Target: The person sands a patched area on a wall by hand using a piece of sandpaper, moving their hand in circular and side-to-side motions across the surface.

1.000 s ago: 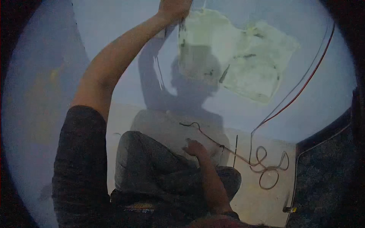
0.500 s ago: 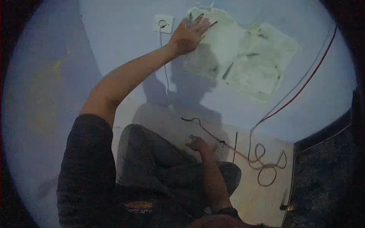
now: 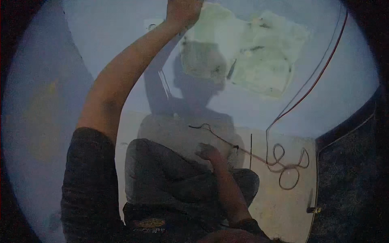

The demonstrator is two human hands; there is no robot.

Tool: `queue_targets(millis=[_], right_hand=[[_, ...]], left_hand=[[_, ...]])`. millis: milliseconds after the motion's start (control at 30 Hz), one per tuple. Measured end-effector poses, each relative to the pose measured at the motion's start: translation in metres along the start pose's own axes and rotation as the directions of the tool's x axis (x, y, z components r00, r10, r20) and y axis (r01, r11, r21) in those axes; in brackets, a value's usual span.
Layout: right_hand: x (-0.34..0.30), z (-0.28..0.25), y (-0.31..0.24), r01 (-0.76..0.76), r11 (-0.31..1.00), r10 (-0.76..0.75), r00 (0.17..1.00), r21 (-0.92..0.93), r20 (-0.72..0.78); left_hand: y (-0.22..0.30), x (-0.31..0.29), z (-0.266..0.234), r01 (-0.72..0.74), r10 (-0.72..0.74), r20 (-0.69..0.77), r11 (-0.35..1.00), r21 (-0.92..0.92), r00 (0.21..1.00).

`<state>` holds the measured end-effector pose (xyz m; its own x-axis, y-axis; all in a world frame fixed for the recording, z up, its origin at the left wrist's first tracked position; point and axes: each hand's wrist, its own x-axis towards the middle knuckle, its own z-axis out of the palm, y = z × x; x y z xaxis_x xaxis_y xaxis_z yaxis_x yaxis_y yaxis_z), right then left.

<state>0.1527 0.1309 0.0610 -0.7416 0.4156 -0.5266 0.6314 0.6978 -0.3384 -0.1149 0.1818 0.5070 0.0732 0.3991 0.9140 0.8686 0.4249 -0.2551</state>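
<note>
My left hand (image 3: 184, 12) is raised to the bluish wall at the top edge, by the upper left border of a pale greenish patch (image 3: 267, 60). Its fingers are cut off by the picture's edge, so any hold is hidden. Dark streaks and a ragged outline mark the patch, and my shadow falls across its left part. Low over my crossed legs, my right hand (image 3: 208, 152) hangs with its fingers loosely apart and nothing visible in them. Just beyond it lies the dark end of a thin cord (image 3: 196, 126) on the floor.
My left forearm partly hides a white wall socket (image 3: 151, 26). A white cable (image 3: 164, 84) runs down below it. A reddish cable (image 3: 320, 83) hangs at the right, with loops (image 3: 289, 178) on the pale floor. A thin dark stick (image 3: 251, 152) lies nearby; a dark surface (image 3: 348, 178) borders the right.
My left hand has moved up and left, from lying flat with fingers spread on the patch to the top edge. The view has shifted slightly. My right hand stays nearly still.
</note>
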Motion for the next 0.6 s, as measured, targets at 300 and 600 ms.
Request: queue_targets(millis=[300, 600], right_hand=[[-0.008, -0.017, 0.003, 0.008, 0.999, -0.001, 0.988, 0.047, -0.157], [-0.017, -0.041, 0.034, 0.198, 0.965, -0.089, 0.865, 0.174, -0.493]], left_hand=[[0.048, -0.065, 0.05, 0.053, -0.061, -0.073, 0.993, -0.107, 0.995], [0.073, -0.171, 0.025, 0.023, 0.061, 0.182, 0.904, -0.427, 0.981]])
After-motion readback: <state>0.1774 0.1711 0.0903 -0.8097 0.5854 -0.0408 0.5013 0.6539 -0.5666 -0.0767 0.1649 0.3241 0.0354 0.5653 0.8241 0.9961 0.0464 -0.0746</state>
